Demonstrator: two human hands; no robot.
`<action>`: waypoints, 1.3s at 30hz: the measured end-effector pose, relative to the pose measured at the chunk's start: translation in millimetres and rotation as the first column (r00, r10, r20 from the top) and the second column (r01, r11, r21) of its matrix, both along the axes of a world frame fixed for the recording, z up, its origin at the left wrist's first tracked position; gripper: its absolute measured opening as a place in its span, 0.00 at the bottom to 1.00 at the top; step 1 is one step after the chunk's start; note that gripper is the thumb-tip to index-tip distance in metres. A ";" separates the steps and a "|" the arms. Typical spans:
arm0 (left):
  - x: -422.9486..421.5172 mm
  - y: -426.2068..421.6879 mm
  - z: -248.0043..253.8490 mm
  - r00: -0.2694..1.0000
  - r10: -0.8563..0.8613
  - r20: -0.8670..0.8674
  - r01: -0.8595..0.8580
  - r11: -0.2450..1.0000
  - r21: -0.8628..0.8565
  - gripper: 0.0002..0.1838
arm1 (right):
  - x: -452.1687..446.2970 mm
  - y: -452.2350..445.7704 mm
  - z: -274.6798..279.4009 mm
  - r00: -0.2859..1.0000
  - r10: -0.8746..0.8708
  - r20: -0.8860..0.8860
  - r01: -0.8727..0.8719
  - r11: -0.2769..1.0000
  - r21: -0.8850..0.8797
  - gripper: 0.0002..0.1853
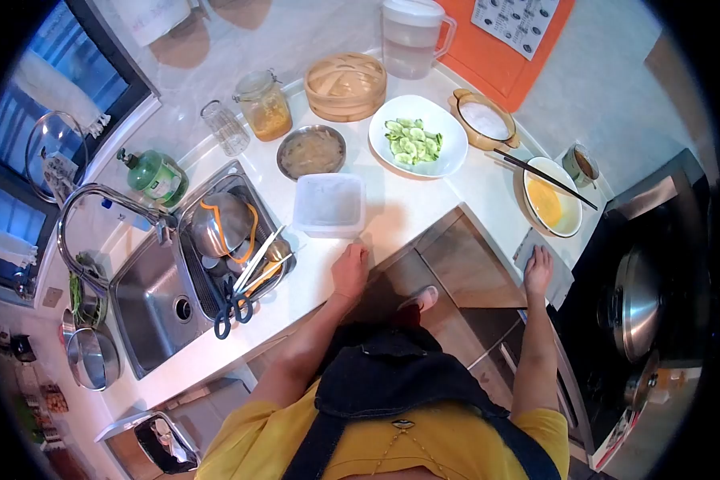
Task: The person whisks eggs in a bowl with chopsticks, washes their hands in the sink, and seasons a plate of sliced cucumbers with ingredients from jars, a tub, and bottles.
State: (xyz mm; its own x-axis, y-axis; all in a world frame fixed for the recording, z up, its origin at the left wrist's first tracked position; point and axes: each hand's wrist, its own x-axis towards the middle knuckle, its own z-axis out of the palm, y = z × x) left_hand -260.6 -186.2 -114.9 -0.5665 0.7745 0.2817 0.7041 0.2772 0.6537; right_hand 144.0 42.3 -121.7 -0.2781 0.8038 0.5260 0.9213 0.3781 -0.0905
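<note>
White counter (476, 190) borders both hands: left hand (350, 270) curled closed near the plastic tub (330, 206), right hand (539, 272) open on the grey cloth (559, 278). Beyond it, egg (544, 202) looks beaten but uncooked; farther off, cucumber (414, 142) is already sliced.

1 bamboo steamer (346, 88) stands between 1 glass jar (265, 110) and 1 clear pitcher (412, 44).

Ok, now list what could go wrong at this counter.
The right hand rests on a grey cloth close to the beaten-egg bowl; a wide sweep might jolt it.
The black chopsticks lie across the bowl's rim and could roll off.
The scissors jut handles-first from the dish rack toward the counter's front edge, so they might get snagged.
</note>
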 end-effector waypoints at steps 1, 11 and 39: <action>0.1 -0.5 -0.4 1.000 -0.006 -0.028 0.006 1.000 0.011 0.04 | 1.0 -1.5 -0.8 1.000 0.011 -0.012 -0.011 1.000 0.004 0.14; 4.7 1.3 7.7 0.995 -0.007 -0.103 0.010 1.000 0.021 0.08 | 2.5 -1.0 0.5 0.999 -0.049 -0.004 0.049 0.995 -0.085 0.17; 4.1 2.7 6.1 0.981 -0.087 -0.172 0.083 0.996 -0.031 0.13 | 3.8 -1.4 -1.7 0.998 -0.021 -0.063 0.020 1.000 -0.018 0.18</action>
